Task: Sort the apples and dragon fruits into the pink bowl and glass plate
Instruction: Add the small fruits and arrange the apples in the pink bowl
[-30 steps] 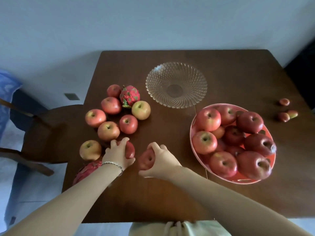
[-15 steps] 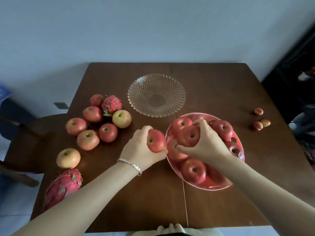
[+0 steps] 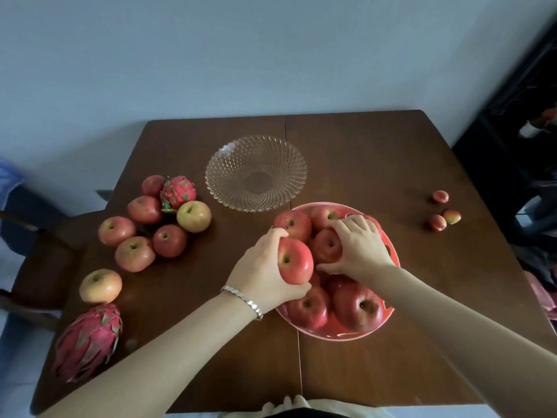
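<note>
Dark wooden table (image 3: 376, 164) against pale blue wall (image 3: 241, 55); chair (image 3: 45, 236) left.

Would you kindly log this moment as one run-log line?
left hand holds red apple at pink bowl rim | right hand grips second apple inside | glass plate empty | dragon fruits on table

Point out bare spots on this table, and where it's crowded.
Bare: the table between glass plate and three small fruits; the near strip between large dragon fruit and pink bowl, crossed by the left forearm. Crowded: the bowl, heaped under left hand and right hand, and the loose apples at left.
</note>
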